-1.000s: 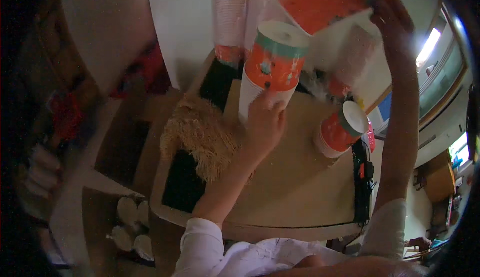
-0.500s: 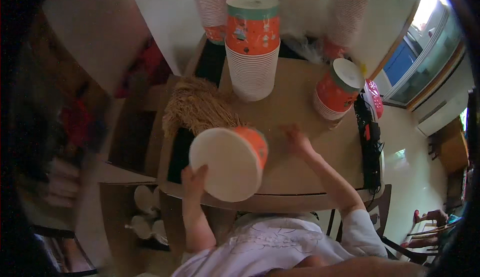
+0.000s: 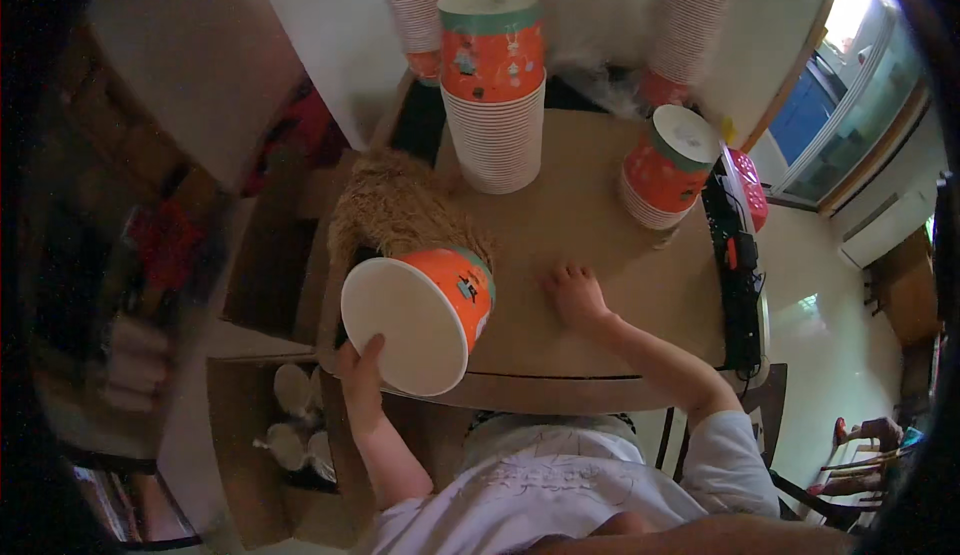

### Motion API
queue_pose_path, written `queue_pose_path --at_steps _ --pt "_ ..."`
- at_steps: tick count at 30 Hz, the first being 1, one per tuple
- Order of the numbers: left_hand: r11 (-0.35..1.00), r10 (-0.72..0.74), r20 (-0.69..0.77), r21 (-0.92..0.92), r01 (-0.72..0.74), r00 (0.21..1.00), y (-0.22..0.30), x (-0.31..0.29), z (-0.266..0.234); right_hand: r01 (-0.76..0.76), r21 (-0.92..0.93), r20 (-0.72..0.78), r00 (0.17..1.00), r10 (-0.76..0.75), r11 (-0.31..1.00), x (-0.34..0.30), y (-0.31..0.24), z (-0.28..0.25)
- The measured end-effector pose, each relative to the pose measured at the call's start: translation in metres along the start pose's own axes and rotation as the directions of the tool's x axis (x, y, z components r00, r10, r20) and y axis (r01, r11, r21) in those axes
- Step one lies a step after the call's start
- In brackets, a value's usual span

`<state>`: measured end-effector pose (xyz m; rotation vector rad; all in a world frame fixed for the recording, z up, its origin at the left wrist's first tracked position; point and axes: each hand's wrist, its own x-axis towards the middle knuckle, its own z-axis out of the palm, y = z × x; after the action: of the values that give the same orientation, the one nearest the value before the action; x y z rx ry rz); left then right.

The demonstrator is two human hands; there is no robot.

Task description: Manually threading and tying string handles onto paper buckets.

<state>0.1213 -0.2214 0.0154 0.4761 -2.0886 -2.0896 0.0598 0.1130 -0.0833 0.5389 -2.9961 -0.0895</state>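
Observation:
My left hand grips the rim of an orange paper bucket with a green band. The bucket is tilted, its white mouth facing me, and its inside looks bare. My right hand lies on the brown tabletop, palm down with the fingers apart, holding nothing. Beyond my left hand is a heap of tan shredded paper, partly behind the bucket. A tall upside-down stack of matching paper buckets stands farther back. To the right of it is a shorter stack.
More bucket stacks stand along the wall, some with clear plastic beside them. A black power strip with cables runs down the table's right edge. Below left, an open cardboard box holds several round white-topped items.
The bucket in my left hand has shifted left, turning so more of its printed side shows. My right hand has moved slightly left and nearer, settling on the table.

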Motion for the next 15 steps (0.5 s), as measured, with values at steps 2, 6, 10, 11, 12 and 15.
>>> queue_pose_path --at_steps 2,6,10,11,12,15 --pt "0.998 -0.005 0.057 0.069 0.001 0.998 0.000 0.006 0.003 -0.003 0.014 0.088 0.996 0.002 1.000 -0.011 0.001 -0.002" --pt "0.999 -0.030 -0.029 0.035 0.031 0.999 -0.024 0.015 0.006 -0.036 -0.183 -0.033 0.999 0.031 0.982 -0.039 0.042 -0.022" --pt "0.988 -0.119 0.084 0.111 0.110 0.989 -0.012 0.019 0.013 -0.350 -0.224 -0.042 0.936 0.350 0.910 -0.064 0.099 -0.009" --pt "0.988 -0.118 0.097 0.110 0.107 0.988 -0.012 0.020 0.016 -0.362 -0.229 -0.043 0.931 0.362 0.904 -0.076 0.123 0.009" --pt "0.989 -0.126 0.078 0.086 0.119 0.989 -0.014 0.021 0.020 -0.451 -0.283 -0.126 0.892 0.433 0.846 -0.094 0.153 0.033" --pt "0.990 -0.140 0.095 0.043 0.136 0.986 -0.035 0.024 0.029 -0.689 -0.342 0.038 0.669 0.742 0.639 -0.103 0.183 0.021"
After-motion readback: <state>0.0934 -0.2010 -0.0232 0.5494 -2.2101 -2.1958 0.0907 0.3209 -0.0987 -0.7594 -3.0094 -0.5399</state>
